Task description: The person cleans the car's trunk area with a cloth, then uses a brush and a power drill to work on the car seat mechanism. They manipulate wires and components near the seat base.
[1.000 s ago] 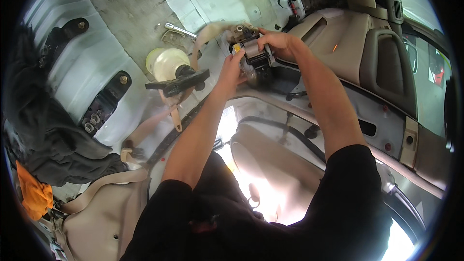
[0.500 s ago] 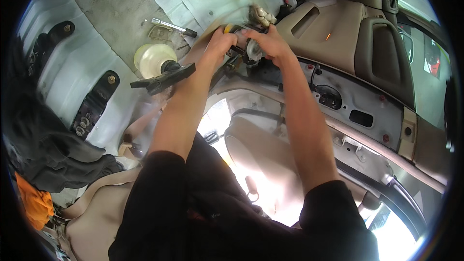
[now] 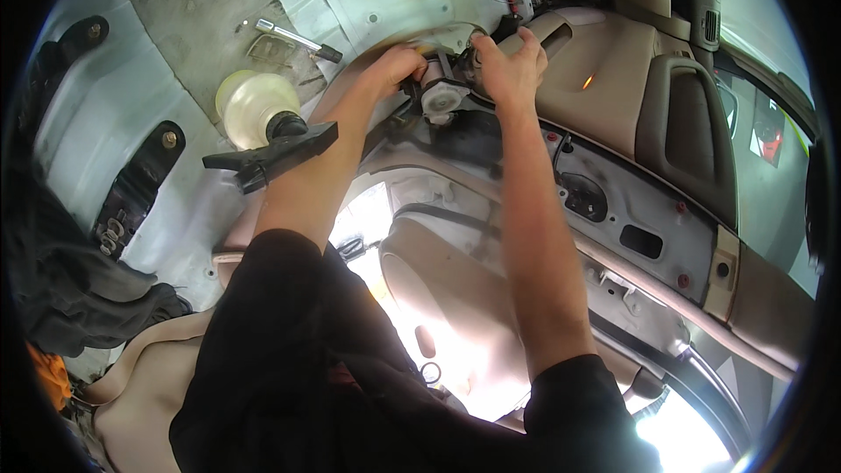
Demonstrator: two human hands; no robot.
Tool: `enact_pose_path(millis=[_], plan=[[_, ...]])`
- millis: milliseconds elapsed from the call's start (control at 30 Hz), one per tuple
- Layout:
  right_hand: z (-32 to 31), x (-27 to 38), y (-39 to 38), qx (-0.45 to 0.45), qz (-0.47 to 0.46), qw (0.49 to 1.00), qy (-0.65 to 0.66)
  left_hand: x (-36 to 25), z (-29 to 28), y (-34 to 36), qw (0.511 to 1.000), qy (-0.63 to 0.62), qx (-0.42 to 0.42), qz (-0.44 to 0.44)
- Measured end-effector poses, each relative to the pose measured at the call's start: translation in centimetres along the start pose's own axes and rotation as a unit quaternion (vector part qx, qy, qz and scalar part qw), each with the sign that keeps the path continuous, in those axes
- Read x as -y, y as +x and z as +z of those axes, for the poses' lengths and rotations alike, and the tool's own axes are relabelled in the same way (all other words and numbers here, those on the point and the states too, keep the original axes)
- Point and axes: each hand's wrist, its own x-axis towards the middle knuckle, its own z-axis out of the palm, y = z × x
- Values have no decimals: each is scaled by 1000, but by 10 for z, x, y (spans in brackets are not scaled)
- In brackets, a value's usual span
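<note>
A metal seat-belt retractor (image 3: 442, 96) with a round pale end sits between my hands, above the exposed metal body ledge. My left hand (image 3: 394, 72) is curled against its left side, fingertips partly hidden behind it. My right hand (image 3: 512, 70) has its thumb and fingers bent around the upper right part of the retractor, where a small metal piece shows. A beige belt strap arches behind my hands. Left of them lie a chrome tool with a black end (image 3: 298, 40) and a cream funnel-like object (image 3: 236, 107) under a black bracket (image 3: 263, 158).
A beige trim panel (image 3: 596, 105) is at upper right. Black brackets (image 3: 140, 188) are fixed to the silver metal at left, beside dark cloth (image 3: 79, 289) and orange cloth (image 3: 51, 377). A bright opening and a beige padded part (image 3: 455, 289) lie below my forearms.
Both hands have moved up, and the retractor has turned so its round pale end shows. My right hand has moved higher onto its upper right part. The view has shifted slightly.
</note>
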Motion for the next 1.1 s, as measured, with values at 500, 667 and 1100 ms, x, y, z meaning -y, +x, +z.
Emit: enact_pose_path(millis=[500,667,1100], plan=[[-2,25,85,528,-98,796,-280,2,0,10,987,-69,133,-51],[36,12,104,575,-173,748,-282,12,-8,21,984,-104,144,-26],[19,41,78,565,-194,741,-307,17,1,-4,994,-70,5,78]])
